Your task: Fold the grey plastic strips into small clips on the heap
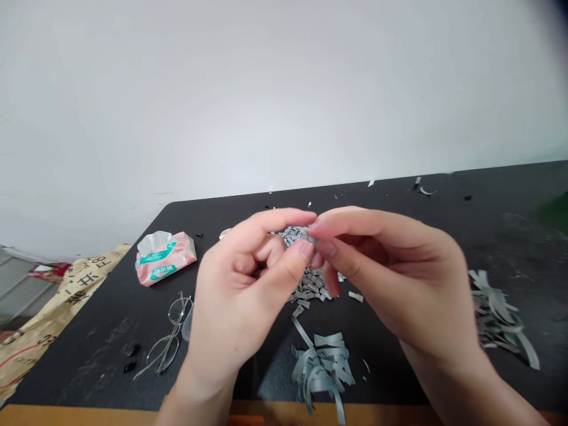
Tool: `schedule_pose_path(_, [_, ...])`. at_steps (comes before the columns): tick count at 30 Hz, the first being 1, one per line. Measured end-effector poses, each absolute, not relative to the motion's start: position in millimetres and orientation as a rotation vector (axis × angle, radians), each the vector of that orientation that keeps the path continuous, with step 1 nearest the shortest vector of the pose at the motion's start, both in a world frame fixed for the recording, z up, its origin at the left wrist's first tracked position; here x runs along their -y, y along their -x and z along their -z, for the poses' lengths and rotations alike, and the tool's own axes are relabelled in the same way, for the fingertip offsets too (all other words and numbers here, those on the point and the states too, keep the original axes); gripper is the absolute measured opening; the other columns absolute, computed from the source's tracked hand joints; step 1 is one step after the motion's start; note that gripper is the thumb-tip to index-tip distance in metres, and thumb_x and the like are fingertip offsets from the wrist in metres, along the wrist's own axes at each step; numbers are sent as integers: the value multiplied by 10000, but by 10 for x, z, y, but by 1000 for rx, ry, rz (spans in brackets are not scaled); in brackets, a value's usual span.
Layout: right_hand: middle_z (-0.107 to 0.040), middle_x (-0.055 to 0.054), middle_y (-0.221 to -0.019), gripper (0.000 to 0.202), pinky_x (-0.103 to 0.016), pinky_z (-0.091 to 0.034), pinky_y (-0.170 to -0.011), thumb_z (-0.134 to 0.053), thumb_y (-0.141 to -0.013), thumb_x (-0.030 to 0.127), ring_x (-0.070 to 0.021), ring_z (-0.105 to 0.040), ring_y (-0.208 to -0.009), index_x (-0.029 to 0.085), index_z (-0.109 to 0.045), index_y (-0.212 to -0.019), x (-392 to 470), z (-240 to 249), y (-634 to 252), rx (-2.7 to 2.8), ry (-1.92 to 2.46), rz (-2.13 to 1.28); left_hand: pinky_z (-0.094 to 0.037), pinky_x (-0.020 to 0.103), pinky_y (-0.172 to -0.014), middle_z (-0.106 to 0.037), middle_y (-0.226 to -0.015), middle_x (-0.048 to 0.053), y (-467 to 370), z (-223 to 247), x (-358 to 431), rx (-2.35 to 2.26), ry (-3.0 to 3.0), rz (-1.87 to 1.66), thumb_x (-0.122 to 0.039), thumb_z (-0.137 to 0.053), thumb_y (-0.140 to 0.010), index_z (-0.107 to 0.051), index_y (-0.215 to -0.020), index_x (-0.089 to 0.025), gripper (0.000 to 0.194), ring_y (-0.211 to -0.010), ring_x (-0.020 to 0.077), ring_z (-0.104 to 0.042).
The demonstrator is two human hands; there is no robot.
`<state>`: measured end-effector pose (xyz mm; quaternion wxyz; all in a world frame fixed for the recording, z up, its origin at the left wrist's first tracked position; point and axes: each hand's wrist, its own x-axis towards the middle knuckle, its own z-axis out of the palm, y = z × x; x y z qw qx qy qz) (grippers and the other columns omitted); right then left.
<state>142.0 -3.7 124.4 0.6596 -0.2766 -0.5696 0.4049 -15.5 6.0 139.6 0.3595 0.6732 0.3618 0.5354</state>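
Observation:
My left hand [248,290] and my right hand [399,272] meet at the fingertips above the middle of the black table. Between the thumbs and forefingers of both hands is a small grey piece [312,236], mostly covered by the fingers. Behind and below the hands lies a pile of small grey pieces [313,285], partly hidden by them. Nearer the front edge is a loose bunch of grey strips [322,370]. Another tangle of grey strips [499,313] rests to the right of my right hand.
A pink tissue pack [166,258] stands on the black table [102,337] at the left, with eyeglasses [164,349] and small black objects [129,358] in front of it. Scraps [426,190] lie near the white wall. Printed yellowish cloth or sacking [84,278] is left of the table.

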Motion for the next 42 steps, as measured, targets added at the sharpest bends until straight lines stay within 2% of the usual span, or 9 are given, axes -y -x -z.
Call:
schedule_pose_path(4, [-755,14,-812,181,-206,-547,-471,-754,-872,123,-104,-659,-591,273,-795,-964,29,-1243,-1439,1308,630,-930,-460,200,-540,-434,-559,-59,173,-1379,-35,-908,-1751,-1424,-228,-701,-915,-788,-955,-278,108,-539,86,-429])
schedule_pose_path(8, [-747,12,-794,143,-236,-572,-557,-760,-858,127,-122,-671,-629,259,-778,-911,42,-1281,-1488,1422,710,-799,-423,200,-501,-441,-558,-55,198,-1386,6,-966,-1848,-1425,-180,-690,-909,-780,-947,-259,126,-543,90,-449])
schedule_pose_path(14, [-691,4,-721,114,-246,-536,-546,-684,-920,173,-125,-616,-605,246,-742,-856,85,-1320,-1491,1504,830,-620,-392,157,-456,-422,-572,-63,146,-1424,12,-990,-1829,-1359,-140,-638,-906,-749,-927,-244,153,-508,68,-402])
schedule_pose_path(20, [-673,1,-732,99,-226,-509,-539,-656,-957,202,-115,-617,-629,230,-726,-892,85,-1304,-1475,1440,780,-781,-368,116,-448,-388,-597,-70,138,-1402,28,-951,-1728,-1336,-167,-673,-905,-681,-884,-236,73,-517,52,-358])
schedule_pose_path(25, [-742,-3,-867,146,-225,-561,-610,-770,-867,151,-122,-679,-722,245,-760,-979,27,-1294,-1491,1394,654,-970,-419,153,-479,-433,-607,-65,162,-1358,39,-920,-1713,-1459,-177,-687,-915,-691,-905,-271,95,-531,68,-398])
schedule_pose_path(32, [-758,-2,-828,110,-195,-587,-570,-755,-877,140,-104,-677,-680,237,-805,-896,-103,-1275,-1569,1312,522,-1170,-394,157,-441,-504,-581,-76,117,-1405,1,-989,-2090,-1445,-151,-721,-885,-634,-775,-230,161,-497,53,-452])
schedule_pose_path(35, [-714,19,-729,102,-162,-570,-525,-745,-885,131,-76,-644,-595,217,-799,-897,-129,-1285,-1623,1305,482,-1304,-412,164,-447,-581,-603,-87,118,-1404,11,-990,-2293,-1460,-142,-738,-873,-683,-889,-251,123,-477,48,-482])
schedule_pose_path(39, [-708,19,-703,88,-154,-572,-505,-747,-883,131,-76,-650,-574,195,-777,-935,-161,-1288,-1680,1273,377,-1449,-530,175,-585,-704,-703,-87,154,-1421,18,-930,-2515,-1472,-104,-691,-903,-707,-1185,-298,344,-472,45,-504])
schedule_pose_path(42, [-727,15,-718,131,-164,-583,-517,-751,-874,110,-90,-674,-597,202,-751,-967,-163,-1302,-1698,1262,369,-1453,-541,157,-573,-745,-747,-84,175,-1461,7,-907,-2564,-1379,-113,-682,-913,-693,-1211,-271,337,-461,37,-521])
